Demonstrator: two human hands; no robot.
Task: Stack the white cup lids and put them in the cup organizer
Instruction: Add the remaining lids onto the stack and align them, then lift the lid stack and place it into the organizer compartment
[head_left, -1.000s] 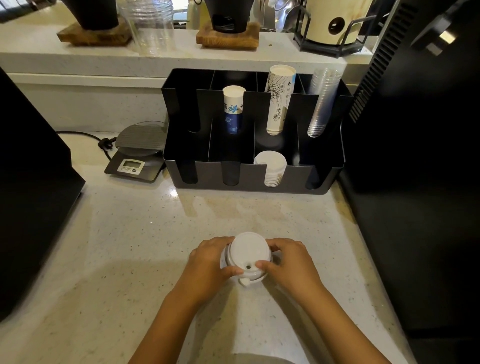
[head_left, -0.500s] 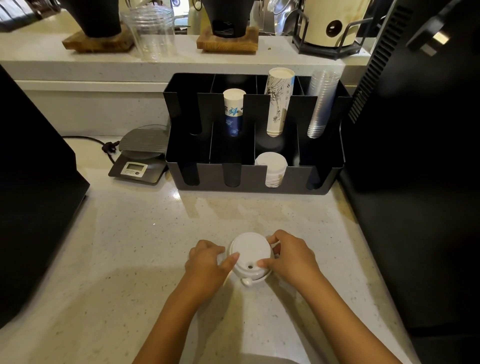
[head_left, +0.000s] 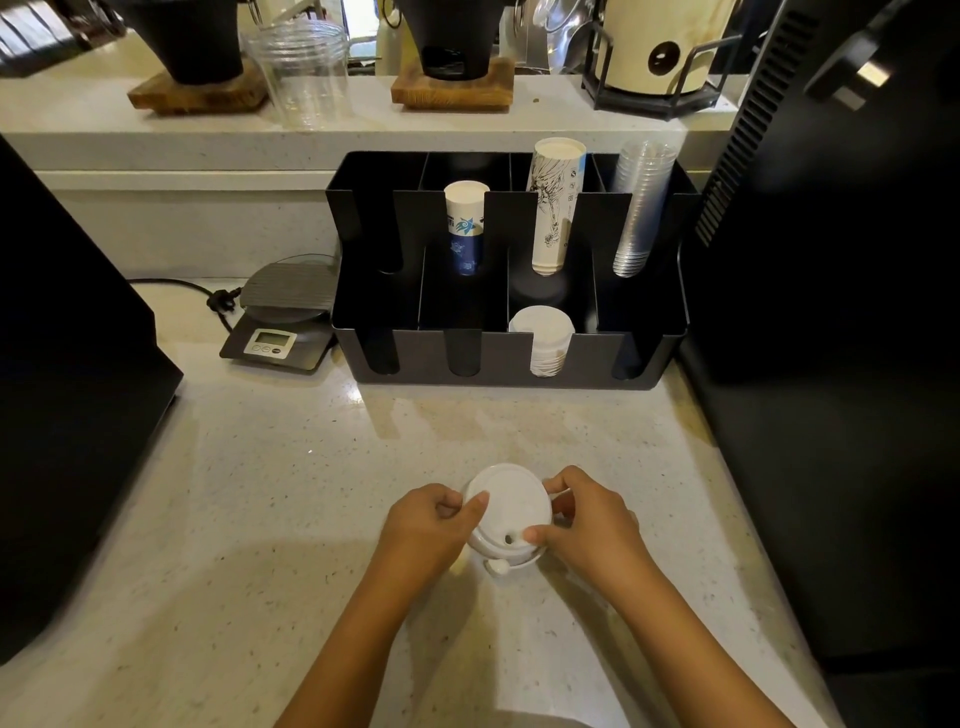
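- The stack of round white plastic cup lids (head_left: 506, 512) is near the front edge of the pale speckled stone tabletop (head_left: 260, 519), held between the two hands.
- The left hand (head_left: 423, 525) grips the left side of the stack; its thumb lies on the top lid's edge and its other fingers (head_left: 447, 501) are curled narrow against the rim.
- The right hand (head_left: 589, 525) grips the right side; its thumb tip presses the top lid just beside the small drinking hole, and its fingers (head_left: 561, 483) wrap the far right rim.
- The top lid is tilted a little, and a small white tab sticks out under the stack, on the side near the wrists.
- Whether the stack touches the tabletop or is lifted, I cannot tell.
- Well beyond the fingers stands the black metal cup organizer (head_left: 511, 364) with slotted compartments.
- In its front row, third compartment from the left, there is a second pile of white lids (head_left: 543, 338).
- In its back row stand a blue and white paper cup stack (head_left: 465, 223), a tall white paper cup stack with black drawing (head_left: 553, 208), and a clear plastic cup stack (head_left: 639, 208).
- Left of the organizer, far from the left fingers, sits a grey digital kitchen scale (head_left: 283, 317).
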